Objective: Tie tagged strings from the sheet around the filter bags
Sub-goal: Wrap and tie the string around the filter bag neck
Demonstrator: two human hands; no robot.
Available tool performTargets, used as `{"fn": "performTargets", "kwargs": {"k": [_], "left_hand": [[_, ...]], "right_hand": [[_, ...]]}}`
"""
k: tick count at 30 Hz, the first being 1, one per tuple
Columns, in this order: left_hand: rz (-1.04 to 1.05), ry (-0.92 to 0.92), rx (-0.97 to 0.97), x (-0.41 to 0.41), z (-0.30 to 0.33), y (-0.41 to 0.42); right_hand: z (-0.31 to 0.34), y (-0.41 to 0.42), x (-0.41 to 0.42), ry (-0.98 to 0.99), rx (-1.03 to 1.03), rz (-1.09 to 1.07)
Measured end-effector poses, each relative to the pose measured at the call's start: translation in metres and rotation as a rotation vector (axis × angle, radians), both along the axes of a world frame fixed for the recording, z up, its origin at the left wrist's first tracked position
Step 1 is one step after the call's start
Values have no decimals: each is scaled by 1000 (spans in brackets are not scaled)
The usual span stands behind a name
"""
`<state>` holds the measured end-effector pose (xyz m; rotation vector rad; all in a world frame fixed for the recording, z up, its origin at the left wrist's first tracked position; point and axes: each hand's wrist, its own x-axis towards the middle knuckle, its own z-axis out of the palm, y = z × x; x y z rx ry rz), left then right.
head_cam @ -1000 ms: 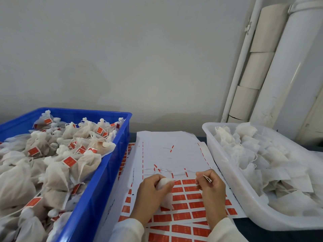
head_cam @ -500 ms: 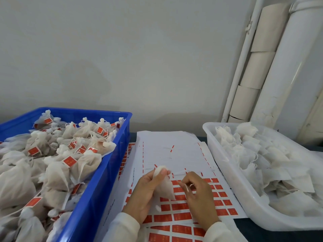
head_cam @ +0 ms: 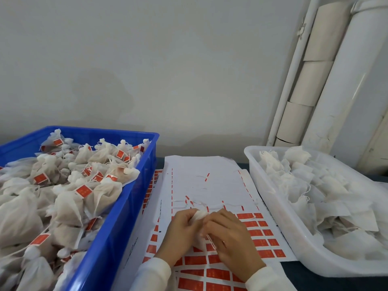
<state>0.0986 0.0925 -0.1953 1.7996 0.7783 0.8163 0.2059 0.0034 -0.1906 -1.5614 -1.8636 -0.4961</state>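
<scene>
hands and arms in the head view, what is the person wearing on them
Both hands, the left hand and the right hand, are bare, with no gloves. No rings or watch show. Each arm has a long white sleeve: the left sleeve and the right sleeve end at the wrist, plain, with no visible markings.

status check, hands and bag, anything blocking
Left hand grips filter bag; right hand pinches string at it. Both over tag sheet. Nothing blocking.

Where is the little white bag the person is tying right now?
The filter bag is low in the middle of the head view, held between the left hand and right hand above the tag sheet, between the blue crate and the white tub.
</scene>
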Motion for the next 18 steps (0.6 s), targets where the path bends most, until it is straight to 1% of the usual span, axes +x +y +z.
{"fn": "performTargets", "kwargs": {"k": [2,4,6,8,10,13,16,18], "left_hand": [[-90,41,5,0,-1,-3],[-186,76,7,-1,1,-6],[-234,100,23,-1,3,-6],[-260,117,24,-3,6,-8],[-286,112,9,-4,6,-10],[-279,82,-64,-3,9,-12],[-297,-14,-136,-1,11,-11],[-284,-60,-186,-2,12,-10]], "right_hand": [[3,2,-3,188,52,54],[8,5,-5,432,62,50],[11,7,-2,687,9,31],[13,6,3,862,-73,42],[15,6,7,1005,-128,38],[13,7,11,1189,-160,10],[11,7,11,1305,-192,4],[9,7,9,1361,-183,37]]}}
